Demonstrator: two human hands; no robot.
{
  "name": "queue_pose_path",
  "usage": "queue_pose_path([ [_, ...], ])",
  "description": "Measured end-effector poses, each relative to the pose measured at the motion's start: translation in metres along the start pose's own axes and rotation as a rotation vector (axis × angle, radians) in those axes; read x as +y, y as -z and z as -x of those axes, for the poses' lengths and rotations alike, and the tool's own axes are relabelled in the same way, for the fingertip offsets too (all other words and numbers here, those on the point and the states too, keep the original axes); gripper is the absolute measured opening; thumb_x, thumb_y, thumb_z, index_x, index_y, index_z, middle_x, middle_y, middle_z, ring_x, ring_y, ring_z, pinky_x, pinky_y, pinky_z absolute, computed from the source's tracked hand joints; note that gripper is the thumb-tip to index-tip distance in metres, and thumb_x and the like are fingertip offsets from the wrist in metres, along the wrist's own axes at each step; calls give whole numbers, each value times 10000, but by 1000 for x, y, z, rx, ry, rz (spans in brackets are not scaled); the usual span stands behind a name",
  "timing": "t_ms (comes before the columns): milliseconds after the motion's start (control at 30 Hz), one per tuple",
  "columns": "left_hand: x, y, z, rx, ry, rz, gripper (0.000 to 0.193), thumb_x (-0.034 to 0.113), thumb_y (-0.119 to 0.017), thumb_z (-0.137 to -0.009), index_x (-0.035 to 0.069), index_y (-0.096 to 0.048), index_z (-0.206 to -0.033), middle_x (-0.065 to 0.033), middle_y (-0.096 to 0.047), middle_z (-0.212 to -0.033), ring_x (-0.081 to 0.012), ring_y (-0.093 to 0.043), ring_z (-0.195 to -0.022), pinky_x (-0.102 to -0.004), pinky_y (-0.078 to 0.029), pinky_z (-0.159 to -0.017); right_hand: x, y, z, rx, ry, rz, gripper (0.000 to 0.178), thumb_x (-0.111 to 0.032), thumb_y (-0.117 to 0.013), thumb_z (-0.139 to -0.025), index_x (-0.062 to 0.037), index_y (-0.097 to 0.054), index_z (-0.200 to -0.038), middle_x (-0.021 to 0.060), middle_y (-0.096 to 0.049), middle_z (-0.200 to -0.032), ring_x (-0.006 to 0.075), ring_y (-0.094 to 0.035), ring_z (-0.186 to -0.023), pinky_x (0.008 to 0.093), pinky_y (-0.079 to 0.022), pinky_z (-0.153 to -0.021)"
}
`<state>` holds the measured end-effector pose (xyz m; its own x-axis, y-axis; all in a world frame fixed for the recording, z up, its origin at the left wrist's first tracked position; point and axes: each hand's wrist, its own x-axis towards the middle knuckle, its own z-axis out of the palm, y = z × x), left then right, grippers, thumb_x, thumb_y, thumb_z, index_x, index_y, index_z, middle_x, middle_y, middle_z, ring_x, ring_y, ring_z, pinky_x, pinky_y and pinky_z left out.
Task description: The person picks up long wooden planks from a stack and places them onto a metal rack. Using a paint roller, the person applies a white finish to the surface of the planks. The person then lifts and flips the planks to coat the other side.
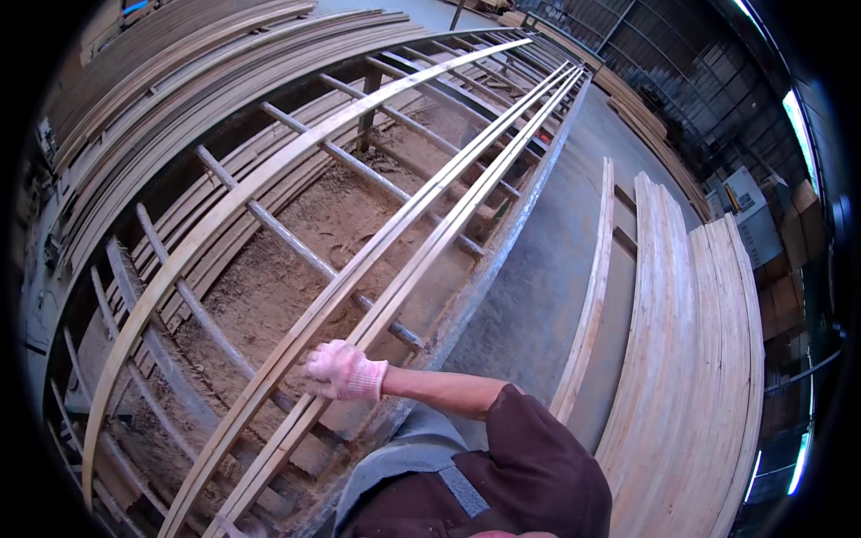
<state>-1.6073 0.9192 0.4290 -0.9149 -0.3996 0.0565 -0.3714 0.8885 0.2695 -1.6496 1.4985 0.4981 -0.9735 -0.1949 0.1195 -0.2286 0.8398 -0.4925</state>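
Note:
Long, pale wooden strips lie lengthwise over a metal rack with crossbars (289,237). My right hand (343,369), in a pinkish-white knit glove, is curled over the right pair of strips (448,234), its fingers wrapped down around them. Close beside its fingertips runs the left pair of strips (359,271). Only a bit of my left hand (235,529) shows at the lower edge, by the near end of the right pair; its fingers are mostly cut off. Farther left, a single wider board (251,186) rests across the same crossbars, touched by neither hand.
Sawdust (332,211) covers the ground under the rack. Its metal side rail (502,269) runs along my right. Stacked boards (664,359) lie on the floor to the right, with one separate board (587,314) beside them. More long planks (206,76) are piled beyond the rack's left side.

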Motion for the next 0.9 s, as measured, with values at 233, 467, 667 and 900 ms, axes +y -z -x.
queue_pose_path([
  [233, 1, 32, 14, 52, -529, -510, 290, 272, -547, -1062, 107, -706, -1240, -84, -713, -1009, -276, -686, -932, -365, -552, -837, -4, -1, 2, -55, 57, 99, 325, -430, -642, -930, -117, -726, -908, 94, -695, -902, 326, -680, -922, 489, -542, -798],
  [467, 206, 47, 33, -136, -721, 158, 834, 439, -805, -874, 4, -489, -1512, -233, -615, -1409, -393, -570, -1329, -490, -419, -1159, -6, 1, 10, 31, 89, 112, 292, -414, -660, -922, -130, -728, -921, 86, -685, -889, 314, -669, -889, 482, -536, -781],
  [667, 213, 1, 65, -255, -921, -57, 952, 641, -746, -803, -2, -516, -1465, -229, -629, -1327, -417, -589, -1239, -544, -442, -1097, -4, -16, 39, 185, 87, 17, 218, -345, -708, -882, -128, -716, -900, 82, -695, -937, 311, -677, -919, 470, -547, -806],
  [900, 188, 9, 116, -83, -966, -27, 848, 565, -745, -852, -15, -519, -1428, -257, -571, -1384, -468, -512, -1309, -580, -387, -1143, -13, -24, 89, 239, 136, -69, 221, -267, -762, -850, -113, -689, -991, 86, -691, -1117, 328, -673, -1050, 467, -563, -862],
])
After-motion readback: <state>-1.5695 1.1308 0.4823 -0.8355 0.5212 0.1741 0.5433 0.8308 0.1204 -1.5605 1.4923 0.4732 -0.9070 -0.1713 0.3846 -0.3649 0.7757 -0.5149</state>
